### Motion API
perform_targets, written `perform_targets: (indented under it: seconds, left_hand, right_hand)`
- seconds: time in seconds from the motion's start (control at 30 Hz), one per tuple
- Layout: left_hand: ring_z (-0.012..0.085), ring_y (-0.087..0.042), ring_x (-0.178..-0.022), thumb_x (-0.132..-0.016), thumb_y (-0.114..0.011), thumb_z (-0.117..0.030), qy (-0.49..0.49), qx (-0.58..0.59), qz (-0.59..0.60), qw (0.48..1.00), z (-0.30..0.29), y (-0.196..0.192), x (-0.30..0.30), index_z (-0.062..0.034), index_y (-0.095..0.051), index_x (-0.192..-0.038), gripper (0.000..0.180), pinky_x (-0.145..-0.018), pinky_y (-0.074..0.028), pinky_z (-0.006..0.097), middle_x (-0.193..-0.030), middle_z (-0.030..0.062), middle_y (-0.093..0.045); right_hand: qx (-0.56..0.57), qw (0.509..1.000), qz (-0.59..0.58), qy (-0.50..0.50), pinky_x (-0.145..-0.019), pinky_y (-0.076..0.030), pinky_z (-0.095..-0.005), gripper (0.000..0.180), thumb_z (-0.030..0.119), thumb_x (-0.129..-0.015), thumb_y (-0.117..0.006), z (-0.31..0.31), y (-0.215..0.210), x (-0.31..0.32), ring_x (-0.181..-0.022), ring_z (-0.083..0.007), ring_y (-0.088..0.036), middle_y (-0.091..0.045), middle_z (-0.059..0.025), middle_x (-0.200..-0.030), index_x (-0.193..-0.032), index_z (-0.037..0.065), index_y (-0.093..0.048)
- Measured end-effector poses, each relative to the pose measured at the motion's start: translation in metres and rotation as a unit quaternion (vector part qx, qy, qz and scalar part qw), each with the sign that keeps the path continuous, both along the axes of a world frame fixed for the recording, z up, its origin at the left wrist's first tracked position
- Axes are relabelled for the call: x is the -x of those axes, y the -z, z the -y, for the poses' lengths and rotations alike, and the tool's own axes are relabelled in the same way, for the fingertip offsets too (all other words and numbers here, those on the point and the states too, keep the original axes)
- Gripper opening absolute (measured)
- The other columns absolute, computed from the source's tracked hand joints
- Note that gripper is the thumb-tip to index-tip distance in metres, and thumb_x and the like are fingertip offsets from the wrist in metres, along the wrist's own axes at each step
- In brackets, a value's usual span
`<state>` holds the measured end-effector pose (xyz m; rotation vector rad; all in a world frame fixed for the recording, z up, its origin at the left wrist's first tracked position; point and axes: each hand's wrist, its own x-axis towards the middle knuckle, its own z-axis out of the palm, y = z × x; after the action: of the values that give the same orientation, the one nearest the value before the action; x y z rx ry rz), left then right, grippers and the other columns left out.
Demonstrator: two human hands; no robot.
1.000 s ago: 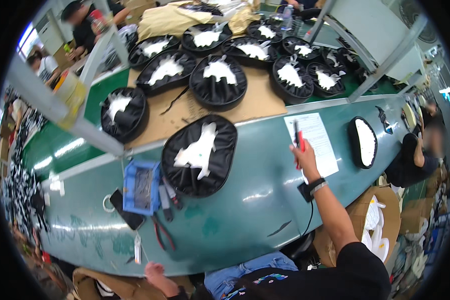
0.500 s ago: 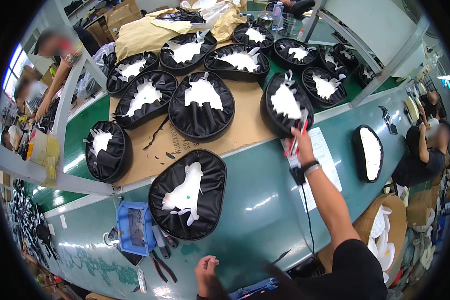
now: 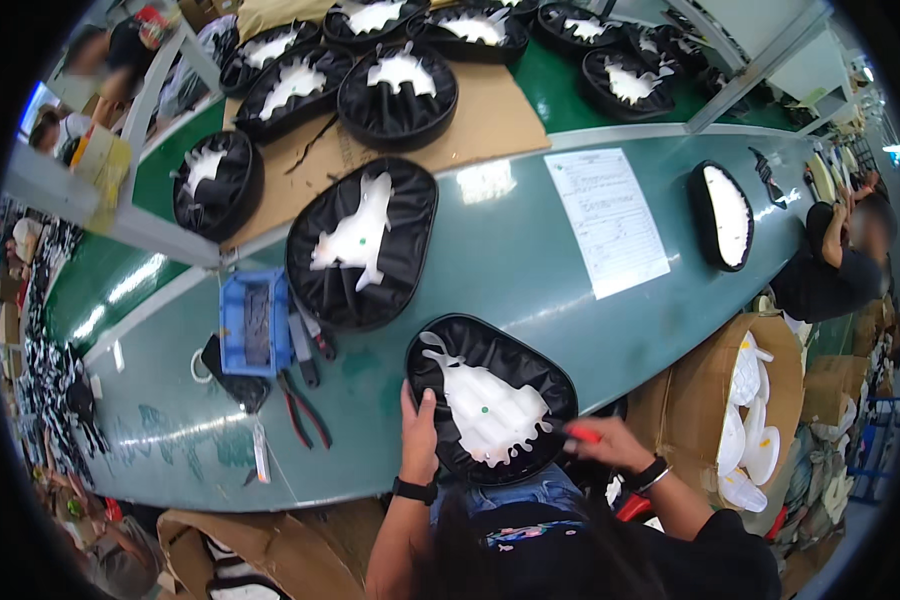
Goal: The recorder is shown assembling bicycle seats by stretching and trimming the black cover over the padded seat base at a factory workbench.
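Note:
In front of me, at the table's near edge, a rounded pad (image 3: 495, 410) wrapped in gathered black leather-like cover is tilted up, its white plastic backing with ragged tabs facing me. My left hand (image 3: 419, 435) grips its left rim, thumb upright along the side and fingers partly hidden. Close to the pad's lower right rim, my right hand (image 3: 618, 447) is closed round a red-handled tool (image 3: 582, 433); its working end is too blurred to make out. Farther off, left of centre, a similar black pad (image 3: 400, 245) lies with its white backing up.
Several more pads, one of them a black pad (image 3: 395, 100), lie on cardboard (image 3: 495, 120) at the back. A blue bin (image 3: 255, 320), red-handled pliers (image 3: 303, 412) and a printed sheet (image 3: 610, 225) are on the green table. Right, a carton (image 3: 775, 365) holds white plastic parts. A co-worker (image 3: 835, 260) sits beyond.
The pad at the cardboard's right end has come to the table edge before me. My right hand has drawn back with the tool; my left hand now grips the pad. The view has shifted.

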<state>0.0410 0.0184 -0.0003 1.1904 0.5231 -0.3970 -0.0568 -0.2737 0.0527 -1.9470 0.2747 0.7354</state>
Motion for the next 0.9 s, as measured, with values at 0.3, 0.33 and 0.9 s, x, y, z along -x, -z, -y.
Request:
perform_targets:
  seconds: [0.3, 0.33, 0.9]
  left_hand:
    - [0.0383, -0.045, -0.114, -0.081, -0.060, -0.009, 0.014, -0.523, 0.118, 0.844, -0.030, 0.003, 0.090, 0.0040, -0.046, -0.124, 0.047, -0.101, -0.031, 0.045, -0.117, 0.0233, -0.048]
    - [0.0371, -0.047, -0.110, -0.080, -0.061, -0.009, 0.030, -0.543, 0.182, 0.819, -0.024, -0.019, 0.081, 0.0024, -0.049, -0.120, 0.043, -0.099, -0.033, 0.044, -0.114, 0.0215, -0.050]
    - [0.0284, -0.051, -0.075, -0.064, -0.070, -0.006, 0.152, -0.334, 0.262, 0.893, -0.006, -0.005, 0.001, -0.0022, -0.053, -0.061, 0.018, -0.065, -0.041, 0.040, -0.070, 0.0087, -0.050]
  right_hand:
    - [0.060, 0.977, 0.207, -0.011, -0.075, -0.050, -0.0352, 0.042, 0.032, -0.080, -0.072, -0.065, 0.021, -0.071, -0.086, -0.0294, -0.065, -0.067, -0.0134, -0.097, -0.112, 0.007, -0.062]
    - [0.058, 0.977, 0.203, -0.024, -0.074, -0.050, -0.0359, 0.041, 0.033, -0.080, -0.072, -0.069, 0.019, -0.075, -0.085, -0.0319, -0.064, -0.067, -0.0131, -0.097, -0.111, 0.007, -0.063]
    - [0.323, 0.789, 0.313, -0.419, -0.046, -0.043, -0.0391, 0.054, 0.010, -0.085, -0.052, -0.122, -0.066, -0.102, -0.051, -0.0297, -0.054, -0.053, -0.0141, -0.068, -0.137, 0.016, -0.043]
